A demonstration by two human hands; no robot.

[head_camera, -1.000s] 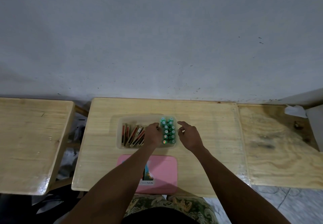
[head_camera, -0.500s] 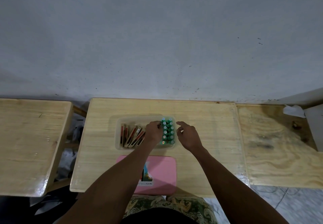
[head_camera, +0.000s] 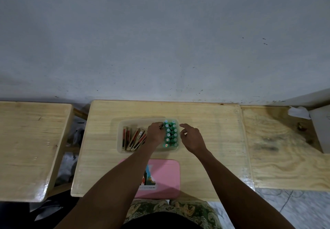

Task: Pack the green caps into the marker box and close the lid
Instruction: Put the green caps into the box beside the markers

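Observation:
A clear plastic marker box [head_camera: 135, 120] lies in the middle of the wooden table [head_camera: 210, 121]. Several green caps [head_camera: 171, 134] stand upright in rows in its right end. My left hand [head_camera: 155, 134] is inside the box, left of the caps, with curled fingertips pinching a cap in the far left corner of the rows. My right hand [head_camera: 192, 138] hovers just outside the box's right wall, fingers relaxed and holding nothing. The pink lid [head_camera: 166, 172] lies flat near the table's front edge, partly under my left forearm.
Several red-and-brown flat packs [head_camera: 133, 138] lean in the box's left half. A second wooden table [head_camera: 26, 139] stands at the left across a gap. A plywood board [head_camera: 278, 150] adjoins on the right, with crumpled white paper [head_camera: 298, 112] at its back. A grey wall runs behind.
Both hands have barely moved. The left hand stays at the caps and the right hand remains beside the box. The view shifted slightly.

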